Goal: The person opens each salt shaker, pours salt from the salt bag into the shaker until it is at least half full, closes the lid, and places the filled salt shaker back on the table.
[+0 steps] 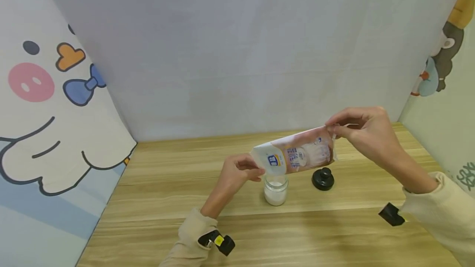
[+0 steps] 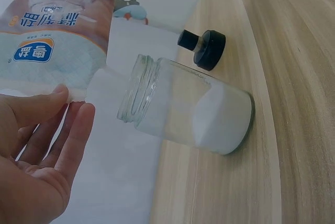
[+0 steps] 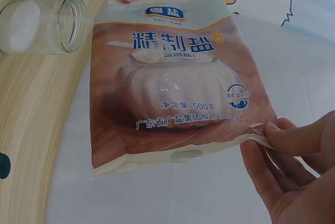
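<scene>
A brown and white bag of salt (image 1: pixel 304 151) is held tilted above an open glass jar (image 1: pixel 276 195), its lower end over the mouth. My left hand (image 1: pixel 237 176) pinches the bag's lower end between thumb and fingers. Higher up and to the right, my right hand (image 1: pixel 365 133) pinches the opposite end at a corner. In the left wrist view a pale stream of salt (image 2: pixel 107 85) runs from the bag's edge to the jar's mouth. White salt (image 2: pixel 225 116) lies in the bottom of the jar, its surface sloped. The jar stands upright on the table.
A black knobbed lid (image 1: pixel 323 179) lies on the wooden table (image 1: pixel 167 201), to the right of the jar. Behind the table rises a pale grey backdrop (image 1: pixel 237 52). Cartoon-printed panels (image 1: pixel 74 143) stand at both sides.
</scene>
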Demonstrator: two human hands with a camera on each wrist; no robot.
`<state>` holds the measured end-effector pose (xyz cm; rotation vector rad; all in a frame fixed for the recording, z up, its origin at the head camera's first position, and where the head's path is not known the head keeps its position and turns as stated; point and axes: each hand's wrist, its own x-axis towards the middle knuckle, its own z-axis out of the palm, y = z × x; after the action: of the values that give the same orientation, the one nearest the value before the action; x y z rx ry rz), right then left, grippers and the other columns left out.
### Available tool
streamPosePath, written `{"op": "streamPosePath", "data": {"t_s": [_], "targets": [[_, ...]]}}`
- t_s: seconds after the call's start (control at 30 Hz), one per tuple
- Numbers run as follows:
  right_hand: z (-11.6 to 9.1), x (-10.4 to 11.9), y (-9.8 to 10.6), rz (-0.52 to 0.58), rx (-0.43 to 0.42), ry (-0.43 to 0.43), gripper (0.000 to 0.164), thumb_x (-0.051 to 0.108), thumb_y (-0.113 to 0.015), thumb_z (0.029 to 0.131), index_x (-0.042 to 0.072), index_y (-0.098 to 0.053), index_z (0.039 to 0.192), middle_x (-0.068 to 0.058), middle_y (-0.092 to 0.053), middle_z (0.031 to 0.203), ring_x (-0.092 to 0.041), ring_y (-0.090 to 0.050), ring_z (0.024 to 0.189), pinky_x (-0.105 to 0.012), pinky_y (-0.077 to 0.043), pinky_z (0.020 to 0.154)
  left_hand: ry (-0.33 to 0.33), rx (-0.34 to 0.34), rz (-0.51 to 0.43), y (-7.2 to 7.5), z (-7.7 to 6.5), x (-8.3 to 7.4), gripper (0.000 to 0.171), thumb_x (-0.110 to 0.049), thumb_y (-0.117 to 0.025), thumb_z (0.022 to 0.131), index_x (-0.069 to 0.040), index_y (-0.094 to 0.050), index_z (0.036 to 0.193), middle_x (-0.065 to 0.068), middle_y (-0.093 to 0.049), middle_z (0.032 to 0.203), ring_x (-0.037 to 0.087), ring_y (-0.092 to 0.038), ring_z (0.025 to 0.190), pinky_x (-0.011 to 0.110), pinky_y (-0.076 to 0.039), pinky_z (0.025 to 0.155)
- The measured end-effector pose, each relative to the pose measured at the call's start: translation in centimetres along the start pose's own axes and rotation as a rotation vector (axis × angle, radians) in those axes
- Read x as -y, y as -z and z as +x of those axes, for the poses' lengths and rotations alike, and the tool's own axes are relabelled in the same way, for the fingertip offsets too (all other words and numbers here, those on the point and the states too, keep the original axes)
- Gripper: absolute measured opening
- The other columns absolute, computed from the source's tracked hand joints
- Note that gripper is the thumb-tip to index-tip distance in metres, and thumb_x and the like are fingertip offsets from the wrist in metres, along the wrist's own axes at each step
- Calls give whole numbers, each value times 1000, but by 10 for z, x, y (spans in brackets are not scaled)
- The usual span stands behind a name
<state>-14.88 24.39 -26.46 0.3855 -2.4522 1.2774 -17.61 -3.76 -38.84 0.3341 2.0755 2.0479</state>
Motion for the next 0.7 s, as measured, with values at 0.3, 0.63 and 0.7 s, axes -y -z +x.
{"op": "streamPosePath", "data": {"t_s": [0.3, 0.63, 0.7], "targets": [[0, 2, 0, -7, 2, -10, 7, -3, -69, 82, 3, -73, 85, -13, -70, 82, -10, -67, 64, -16, -54, 58, 0, 4, -1, 0, -2, -1, 14, 0, -75, 76, 4, -66, 87, 12, -70, 87, 23, -68, 77, 39, -60, 68], [1, 1, 0, 10, 4, 3, 8, -4, -70, 81, 2, -73, 85, -13, -70, 82, -11, -66, 63, -16, -55, 58, 9, 3, -13, 0, -2, 1, 14, 0, -76, 77, 5, -65, 85, 13, -69, 84, 37, -66, 84, 40, -60, 69], [1, 2, 0, 14, 4, 6, 8, -4, -70, 81, 2, -73, 84, -13, -70, 81, -11, -66, 63, -16, -55, 59, 10, 1, -14, 0, -2, 2, 14, 0, -75, 77, 6, -65, 85, 14, -69, 84, 37, -66, 83, 40, -60, 69]]}}
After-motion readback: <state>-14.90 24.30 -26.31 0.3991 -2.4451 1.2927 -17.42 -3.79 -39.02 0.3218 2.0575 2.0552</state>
